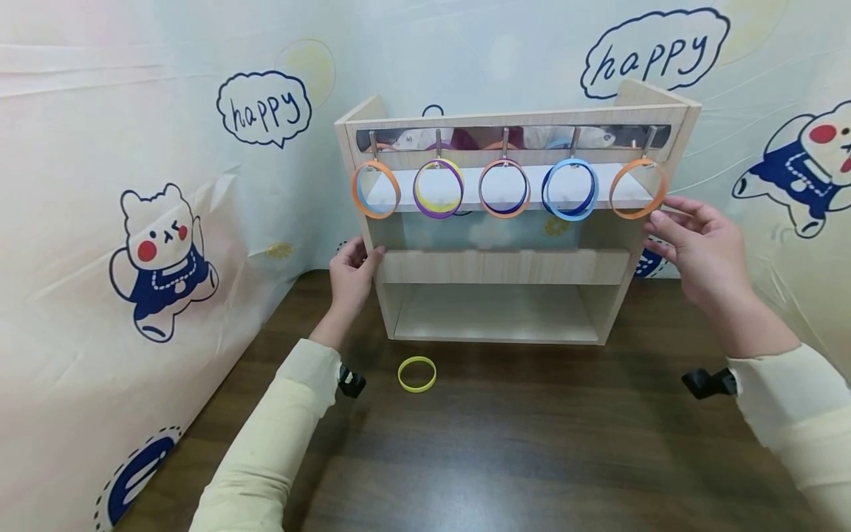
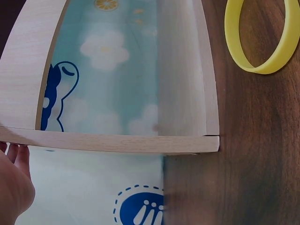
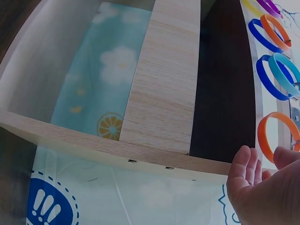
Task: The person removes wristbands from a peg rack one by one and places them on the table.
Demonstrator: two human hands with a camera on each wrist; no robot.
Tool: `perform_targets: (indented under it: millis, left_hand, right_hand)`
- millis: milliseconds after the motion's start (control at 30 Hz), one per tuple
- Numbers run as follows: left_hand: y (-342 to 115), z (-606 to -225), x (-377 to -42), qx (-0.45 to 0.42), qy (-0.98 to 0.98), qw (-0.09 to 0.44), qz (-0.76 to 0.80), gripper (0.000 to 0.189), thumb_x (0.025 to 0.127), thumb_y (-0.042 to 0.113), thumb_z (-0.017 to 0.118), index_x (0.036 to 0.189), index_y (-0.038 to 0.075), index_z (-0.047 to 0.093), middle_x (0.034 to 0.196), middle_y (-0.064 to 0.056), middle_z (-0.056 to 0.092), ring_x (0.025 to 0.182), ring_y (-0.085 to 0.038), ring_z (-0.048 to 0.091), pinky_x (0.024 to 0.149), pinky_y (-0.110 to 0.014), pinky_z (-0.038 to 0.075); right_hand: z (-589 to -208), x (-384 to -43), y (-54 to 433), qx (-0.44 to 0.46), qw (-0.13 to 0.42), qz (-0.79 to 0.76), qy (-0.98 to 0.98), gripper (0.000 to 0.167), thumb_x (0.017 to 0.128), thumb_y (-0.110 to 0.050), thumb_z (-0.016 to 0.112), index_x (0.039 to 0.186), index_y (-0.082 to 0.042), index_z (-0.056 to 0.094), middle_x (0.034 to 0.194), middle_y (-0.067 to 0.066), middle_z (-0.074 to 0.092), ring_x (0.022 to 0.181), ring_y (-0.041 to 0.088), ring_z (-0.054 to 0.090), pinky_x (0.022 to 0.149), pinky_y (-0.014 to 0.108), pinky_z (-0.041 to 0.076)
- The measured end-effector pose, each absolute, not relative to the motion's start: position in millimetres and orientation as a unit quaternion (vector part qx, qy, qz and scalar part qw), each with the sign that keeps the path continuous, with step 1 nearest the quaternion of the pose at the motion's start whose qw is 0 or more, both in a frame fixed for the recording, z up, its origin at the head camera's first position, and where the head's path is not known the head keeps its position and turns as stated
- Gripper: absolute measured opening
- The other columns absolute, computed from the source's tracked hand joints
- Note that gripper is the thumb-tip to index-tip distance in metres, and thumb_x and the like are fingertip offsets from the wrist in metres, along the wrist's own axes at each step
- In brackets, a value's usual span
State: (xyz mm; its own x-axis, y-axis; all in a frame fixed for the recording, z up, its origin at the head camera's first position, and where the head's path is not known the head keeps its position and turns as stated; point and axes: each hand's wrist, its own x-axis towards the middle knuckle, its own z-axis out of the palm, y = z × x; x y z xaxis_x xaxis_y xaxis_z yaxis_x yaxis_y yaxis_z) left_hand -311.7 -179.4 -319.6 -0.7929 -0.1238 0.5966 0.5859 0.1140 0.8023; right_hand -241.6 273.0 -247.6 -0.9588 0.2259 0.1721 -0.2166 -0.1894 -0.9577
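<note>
A pale wooden shelf unit (image 1: 505, 267) stands upright on the table, with wristbands hanging from a row of hooks across its upper front. My left hand (image 1: 351, 277) touches the unit's left side panel, its thumb by the front edge. At the right side panel, my right hand (image 1: 708, 240) has its fingertips against the edge, just beside the rightmost orange wristband (image 1: 657, 199). Farther left hang a blue pair of wristbands (image 1: 547, 193), an orange and dark one (image 1: 484, 193), a purple and yellow one (image 1: 419, 193) and an orange and blue one (image 1: 394, 193).
A yellow wristband (image 1: 417, 389) lies on the brown wooden table (image 1: 505, 443), in front of the unit's left end. Behind the unit and to the left hangs a printed cloth (image 1: 173, 44) with cartoon bears. A dark wrist camera (image 1: 708, 384) sits at my right cuff.
</note>
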Motion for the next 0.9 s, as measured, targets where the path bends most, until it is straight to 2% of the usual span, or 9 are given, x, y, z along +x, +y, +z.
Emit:
perform_targets:
  millis: [300,600,900]
  left_hand:
    - [-180.0,-319.7,-311.8,-0.164,-0.696,0.274,-0.643,0.035,0.091,0.003,0.066,0.123,-0.008,0.061,0.118,-0.025,0.063,0.094,-0.012,0.063,0.079,-0.025,0.052]
    - [-179.7,-319.2,-311.4,-0.162,-0.701,0.276,-0.637,0.034,0.091,0.005,0.066,0.123,-0.007,0.061,0.117,-0.022,0.064,0.094,-0.014,0.063,0.08,-0.026,0.052]
    - [-180.7,-319.9,-312.0,-0.162,-0.701,0.273,-0.639,0.034,0.091,0.005,0.066,0.122,-0.008,0.061,0.117,-0.022,0.064,0.095,-0.015,0.063,0.08,-0.026,0.052]
  right_hand:
    - [-244.2,-245.4,269.6,-0.003,0.13,0.786,-0.605,0.056,0.078,-0.019,0.079,0.128,-0.009,0.056,0.115,0.003,0.059,0.091,0.012,0.067,0.071,0.022,0.054]
    - [-239.7,-245.6,263.2,-0.015,0.12,0.779,-0.615,0.055,0.079,-0.023,0.078,0.128,-0.01,0.057,0.118,0.004,0.058,0.093,0.011,0.067,0.071,0.022,0.054]
    - [-239.4,-243.5,264.3,0.0,0.105,0.811,-0.576,0.048,0.079,-0.017,0.079,0.122,-0.009,0.059,0.105,0.003,0.069,0.087,0.014,0.069,0.07,0.026,0.055]
